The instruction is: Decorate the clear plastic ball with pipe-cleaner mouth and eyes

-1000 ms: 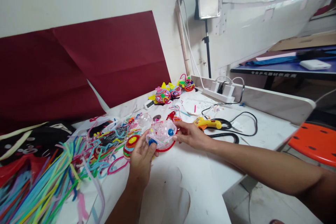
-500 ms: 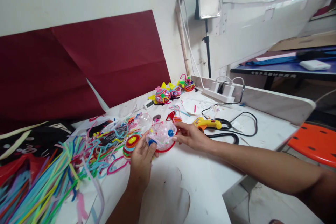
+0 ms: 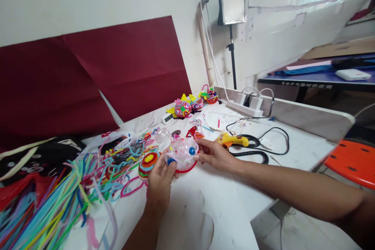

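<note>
Both hands hold a clear plastic ball decorated with pink pipe-cleaner loops and blue beads, just above the white table. My left hand cups it from below with the thumb on a blue bead. My right hand pinches its right side, where a red pipe cleaner curves under the ball. A round red, yellow and green coiled piece lies right beside my left hand.
A heap of coloured pipe cleaners covers the table's left. A yellow glue gun with black cable lies right of my hands. Three finished fish-like ornaments and a power strip sit at the back. An orange stool stands right.
My hands and the ball have hardly moved; the camera has shifted slightly, so everything sits a little lower in view.
</note>
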### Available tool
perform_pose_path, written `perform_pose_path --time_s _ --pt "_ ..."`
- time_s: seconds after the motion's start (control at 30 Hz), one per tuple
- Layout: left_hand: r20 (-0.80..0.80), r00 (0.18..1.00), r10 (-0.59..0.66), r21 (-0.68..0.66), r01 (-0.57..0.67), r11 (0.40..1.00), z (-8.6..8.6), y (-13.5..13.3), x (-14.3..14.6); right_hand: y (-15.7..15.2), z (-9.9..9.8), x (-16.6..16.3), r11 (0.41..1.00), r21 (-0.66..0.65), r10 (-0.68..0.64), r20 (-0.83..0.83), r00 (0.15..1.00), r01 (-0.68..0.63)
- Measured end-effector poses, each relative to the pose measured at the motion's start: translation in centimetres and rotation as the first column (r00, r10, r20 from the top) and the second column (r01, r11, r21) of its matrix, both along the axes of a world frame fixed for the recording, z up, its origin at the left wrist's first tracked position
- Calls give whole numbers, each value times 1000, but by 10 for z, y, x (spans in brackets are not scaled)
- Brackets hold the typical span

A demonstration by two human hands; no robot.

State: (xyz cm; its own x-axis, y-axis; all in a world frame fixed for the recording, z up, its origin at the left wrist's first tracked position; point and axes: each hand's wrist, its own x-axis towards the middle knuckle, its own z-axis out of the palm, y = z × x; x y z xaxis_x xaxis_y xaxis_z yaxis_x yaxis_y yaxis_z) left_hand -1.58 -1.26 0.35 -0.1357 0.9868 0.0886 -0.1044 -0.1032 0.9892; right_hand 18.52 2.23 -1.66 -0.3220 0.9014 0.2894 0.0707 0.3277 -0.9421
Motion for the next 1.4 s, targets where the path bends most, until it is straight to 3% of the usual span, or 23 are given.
perform_pose_path --time_s 0.23,1.13,1.4 --pt "7 1000 -16 22 16 1000 -3 2 0 0 -1 2 997 67 -32 58 998 28" --pt "12 999 -30 12 30 999 -2 1 1 1 3 6 998 64 -17 107 994 10" --pt "2 998 -64 -43 64 997 9 -2 2 4 4 11 1000 -26 9 136 991 -5"
